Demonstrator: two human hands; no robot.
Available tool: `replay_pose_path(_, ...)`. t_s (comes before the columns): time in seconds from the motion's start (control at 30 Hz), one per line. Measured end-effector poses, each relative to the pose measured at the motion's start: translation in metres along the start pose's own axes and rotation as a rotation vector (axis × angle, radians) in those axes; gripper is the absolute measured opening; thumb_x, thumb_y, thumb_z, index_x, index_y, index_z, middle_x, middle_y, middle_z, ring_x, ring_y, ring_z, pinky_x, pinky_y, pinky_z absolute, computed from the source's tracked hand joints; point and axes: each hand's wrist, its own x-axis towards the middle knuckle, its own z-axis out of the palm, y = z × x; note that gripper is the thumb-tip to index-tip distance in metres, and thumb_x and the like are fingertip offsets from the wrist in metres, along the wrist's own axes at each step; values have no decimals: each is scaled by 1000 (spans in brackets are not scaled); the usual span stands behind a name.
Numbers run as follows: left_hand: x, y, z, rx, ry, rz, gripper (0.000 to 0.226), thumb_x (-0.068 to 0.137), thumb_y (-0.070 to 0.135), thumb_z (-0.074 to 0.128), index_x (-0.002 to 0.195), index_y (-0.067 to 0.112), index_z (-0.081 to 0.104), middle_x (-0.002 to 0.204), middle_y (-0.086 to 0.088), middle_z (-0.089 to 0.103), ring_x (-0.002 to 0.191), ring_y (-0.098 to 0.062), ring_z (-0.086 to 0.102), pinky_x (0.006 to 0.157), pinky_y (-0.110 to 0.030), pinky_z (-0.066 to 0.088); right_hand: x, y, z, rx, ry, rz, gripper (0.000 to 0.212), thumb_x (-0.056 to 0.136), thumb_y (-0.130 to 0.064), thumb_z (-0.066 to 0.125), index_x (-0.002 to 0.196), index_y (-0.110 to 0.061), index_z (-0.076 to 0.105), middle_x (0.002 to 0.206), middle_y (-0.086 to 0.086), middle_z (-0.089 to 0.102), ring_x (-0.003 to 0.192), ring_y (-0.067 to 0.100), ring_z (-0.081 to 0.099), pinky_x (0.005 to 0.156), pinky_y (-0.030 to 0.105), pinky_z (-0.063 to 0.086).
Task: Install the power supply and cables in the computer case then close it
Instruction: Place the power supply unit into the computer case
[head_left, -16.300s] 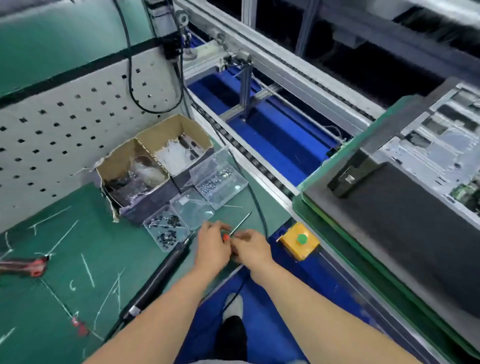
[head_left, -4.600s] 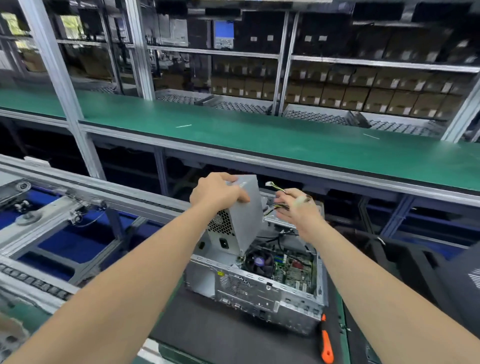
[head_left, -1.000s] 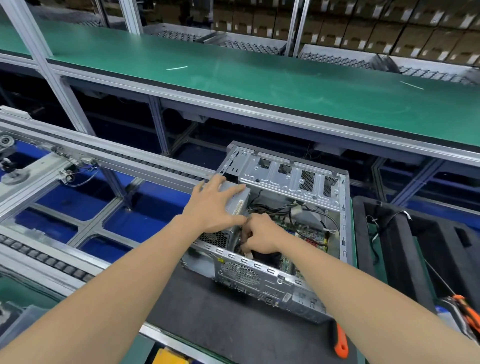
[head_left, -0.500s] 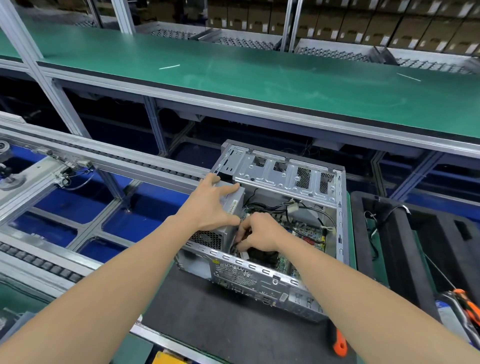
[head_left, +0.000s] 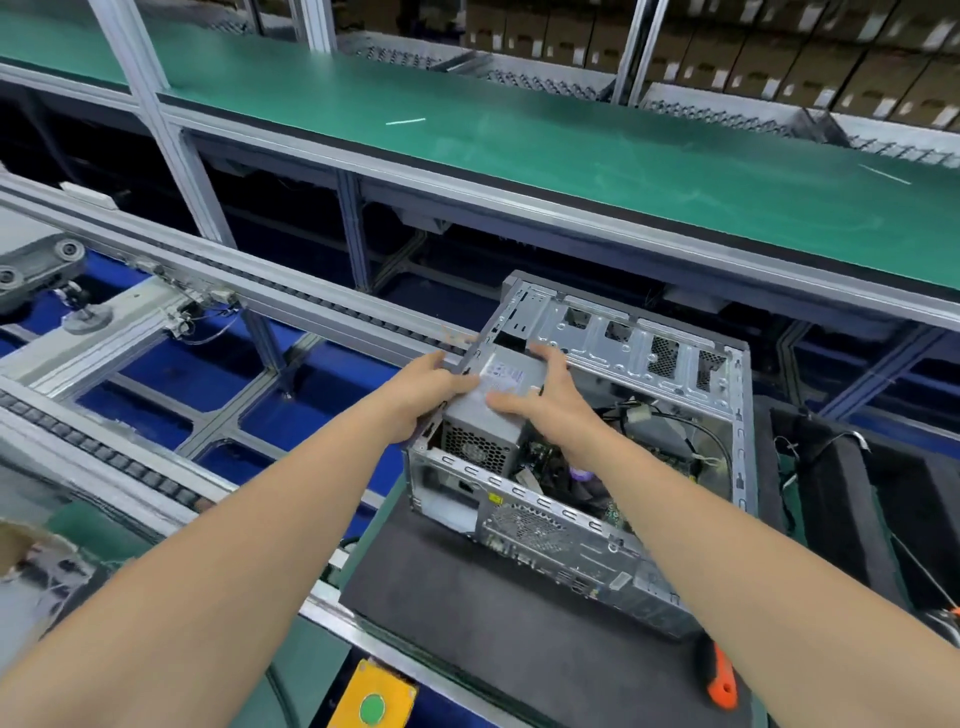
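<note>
On a black mat (head_left: 467, 597) beside a conveyor line, one open computer case (head_left: 623, 343) lies on its side, seen from above by the person working on it. One grey power supply (head_left: 480, 421) sits in the near left corner of the case, its fan grille facing the viewer.

Two bare hands are on it. The left hand (head_left: 431, 384) clasps the left wall of the case from outside, with its thumb reaching over onto the top of the power supply. How far its other fingers curl is partly hidden. The right hand (head_left: 545, 400) lies flat on top of the power supply, fingers straight and spread, and appears to be pressing it into place.

The task looks to be at an early-to-middle stage. The power supply is inside the case and seems nearly seated. A loose bundle of cables (head_left: 654, 415), too tangled to count, lies over the circuit board and seems not yet routed or plugged in, though no connector is clear enough to tell. No fixing screws are visible, and no side panel is in view, so fastening, cabling and closing appear to remain.

Nearby are one orange-handled tool (head_left: 722, 675) on the mat and one yellow box with a green button (head_left: 374, 701) at the bench edge.
</note>
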Motion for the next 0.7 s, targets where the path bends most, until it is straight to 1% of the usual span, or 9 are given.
replay_pose_path(0.07,1,-5,-3,-113,-113,-96,52,90,32,76,130,2,62,108,-15,76,89,-28,75,86,-48,61,-3,-6,-5,-267,-90,-54,129,58,-64,93,157,-44,14,159,-7,17,140,16,30,115,39,31)
replay_pose_path(0.17,1,-9,-4,-155,-153,-92,36,93,35,73,114,7,70,100,-12,79,87,-26,77,79,-41,61,-7,-16,-9,-481,-193,9,149,44,-74,92,159,-51,0,163,-10,1,153,29,20,118,51,31)
replay_pose_path(0.3,-3,-7,1,-106,-116,-67,35,94,37,71,116,11,69,98,-4,79,94,-23,76,96,-43,56,-9,-20,-5,-588,-105,-19,148,46,-70,90,163,-42,4,157,-2,16,138,29,38,103,36,37)
replay_pose_path(0.4,-6,-5,1,-88,-108,-61,32,95,36,69,117,12,68,103,-3,78,101,-22,73,102,-43,53,-11,-22,-5,-596,-72,-36,143,48,-68,90,164,-42,10,152,-2,23,125,21,37,98,34,34)
replay_pose_path(0.43,-7,-4,1,-102,-112,-63,32,96,34,69,117,11,68,102,-3,79,98,-22,74,98,-42,56,-11,-22,-5,-595,-63,-38,143,48,-67,91,164,-43,10,151,-2,23,124,20,37,98,34,33)
replay_pose_path(0.53,-8,-4,-1,-147,-125,-58,31,96,30,69,119,10,67,94,-2,80,83,-17,77,70,-29,60,-11,-22,-3,-603,-39,-45,143,46,-69,91,163,-44,12,152,-2,25,124,21,37,98,35,35)
replay_pose_path(0.57,-7,-5,-1,-153,-121,-56,33,96,30,70,121,9,66,96,-3,80,84,-17,77,71,-30,60,-10,-21,-3,-605,-35,-49,143,46,-69,91,163,-45,12,152,-1,25,126,21,38,98,36,35)
replay_pose_path(0.63,-5,-5,0,-147,-106,-53,43,94,33,71,128,8,64,111,-6,76,102,-22,73,92,-39,58,-9,-18,-3,-590,-22,-53,142,45,-71,90,162,-46,13,151,-3,25,126,19,36,99,37,35)
replay_pose_path(0.7,-2,-8,2,-125,-86,-58,57,92,40,72,136,6,59,129,-8,69,121,-26,63,109,-44,47,-9,-14,-2,-564,-4,-59,141,45,-71,90,162,-47,14,148,-7,26,129,19,36,103,39,36)
